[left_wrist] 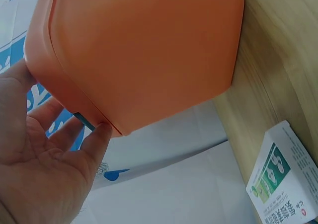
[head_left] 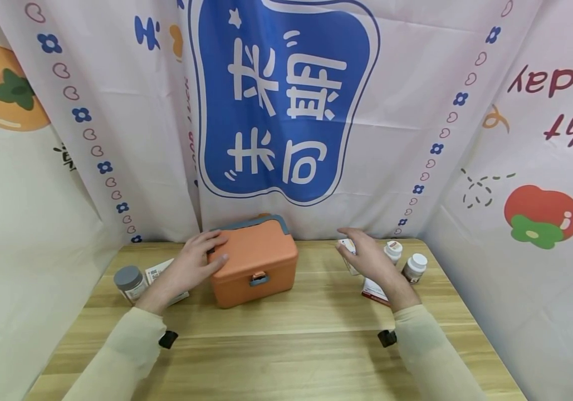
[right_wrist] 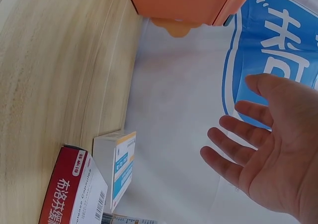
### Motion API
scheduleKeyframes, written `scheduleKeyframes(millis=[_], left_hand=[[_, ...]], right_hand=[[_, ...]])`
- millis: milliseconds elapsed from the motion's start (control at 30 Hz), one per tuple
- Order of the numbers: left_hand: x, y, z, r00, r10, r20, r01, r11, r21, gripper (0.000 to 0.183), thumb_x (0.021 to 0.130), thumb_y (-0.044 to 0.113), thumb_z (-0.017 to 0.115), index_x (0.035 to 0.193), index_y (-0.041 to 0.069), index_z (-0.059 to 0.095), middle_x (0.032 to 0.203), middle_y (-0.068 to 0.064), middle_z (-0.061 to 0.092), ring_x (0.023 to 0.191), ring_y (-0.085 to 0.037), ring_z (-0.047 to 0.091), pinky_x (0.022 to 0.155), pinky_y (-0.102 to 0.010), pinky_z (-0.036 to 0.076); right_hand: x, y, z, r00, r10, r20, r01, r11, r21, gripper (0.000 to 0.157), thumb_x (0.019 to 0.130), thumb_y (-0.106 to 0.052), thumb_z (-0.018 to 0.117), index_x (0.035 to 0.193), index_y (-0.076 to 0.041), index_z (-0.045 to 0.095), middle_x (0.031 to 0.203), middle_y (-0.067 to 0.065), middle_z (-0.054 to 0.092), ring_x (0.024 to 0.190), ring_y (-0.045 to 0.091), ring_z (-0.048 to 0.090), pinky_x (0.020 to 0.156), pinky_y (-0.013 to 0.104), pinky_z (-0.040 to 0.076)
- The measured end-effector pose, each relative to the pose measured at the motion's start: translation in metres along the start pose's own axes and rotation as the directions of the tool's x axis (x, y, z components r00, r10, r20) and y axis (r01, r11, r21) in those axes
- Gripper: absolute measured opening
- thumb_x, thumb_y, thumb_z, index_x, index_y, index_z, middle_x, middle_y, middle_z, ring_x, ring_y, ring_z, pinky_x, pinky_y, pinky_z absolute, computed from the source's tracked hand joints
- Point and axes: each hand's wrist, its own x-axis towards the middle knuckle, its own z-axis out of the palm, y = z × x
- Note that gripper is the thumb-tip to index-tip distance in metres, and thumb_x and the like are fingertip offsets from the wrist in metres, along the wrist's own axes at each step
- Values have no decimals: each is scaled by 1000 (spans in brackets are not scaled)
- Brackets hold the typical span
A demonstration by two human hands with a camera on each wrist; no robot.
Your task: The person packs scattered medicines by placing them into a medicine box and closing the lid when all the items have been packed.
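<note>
My left hand rests on the left end of an orange lidded box with a blue-grey handle and front latch. Its fingers lie over the lid's edge in the left wrist view, the lid being down. My right hand hovers with spread fingers above the right-hand medicine packs and touches nothing. Below it are a white box, partly hidden in the head view, and a red-and-white capsule box. A white medicine box with a green picture lies near my left forearm.
At the far left stands a grey-lidded jar. Two white-capped bottles stand at the right, one a brown bottle, the other a white bottle partly behind my hand. A printed curtain hangs behind the wooden table.
</note>
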Motion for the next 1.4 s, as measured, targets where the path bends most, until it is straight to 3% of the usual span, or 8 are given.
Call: scheduleKeyframes(millis=[267, 667, 833, 1000, 1133, 1400], left_hand=[[3, 2, 7, 1000, 17, 24, -17, 1000, -21, 63, 104, 51, 63, 157, 19, 52, 171, -8, 37, 163, -43, 21, 124, -73, 25], [8, 7, 16, 995, 65, 70, -59, 994, -87, 62, 101, 54, 66, 155, 27, 54, 173, 0, 36, 165, -36, 21, 126, -72, 24], [10, 9, 17, 992, 78, 101, -67, 992, -108, 60, 100, 57, 65, 155, 33, 54, 172, 5, 35, 166, -33, 20, 125, -72, 24], [12, 11, 19, 988, 94, 125, -78, 989, -127, 60, 99, 59, 64, 154, 39, 53, 173, 8, 34, 166, -32, 20, 124, -74, 26], [14, 12, 21, 983, 117, 142, -95, 984, -150, 60, 99, 61, 64, 154, 41, 52, 173, 10, 32, 166, -31, 18, 126, -72, 24], [15, 14, 23, 975, 157, 157, -135, 980, -144, 60, 99, 60, 64, 155, 41, 51, 173, 8, 34, 166, -31, 20, 126, -71, 25]], right_hand=[[2, -5, 4, 1000, -16, 3, 16, 998, 58, 53, 108, -39, 59, 153, -12, 53, 155, 12, 58, 145, 34, 54, 122, 54, 42], [-1, -10, 9, 996, -81, 27, 75, 983, 169, 54, 108, -47, 57, 153, -18, 54, 154, 6, 59, 144, 30, 56, 114, 53, 51], [-3, -11, 10, 993, -112, 28, 105, 979, 174, 59, 107, -54, 54, 153, -17, 54, 155, 5, 58, 145, 30, 55, 114, 54, 50], [-3, -11, 9, 989, -149, 26, 142, 973, 182, 53, 107, -50, 56, 152, -23, 54, 156, 1, 57, 147, 26, 53, 117, 52, 49], [-4, -13, 9, 978, -207, 42, 195, 961, 197, 49, 107, -44, 59, 153, -26, 53, 157, -2, 56, 150, 24, 50, 121, 52, 45], [-7, -16, 12, 952, -298, 62, 284, 943, 172, 55, 105, -52, 59, 155, -30, 51, 165, -3, 48, 156, 25, 43, 125, 56, 38]])
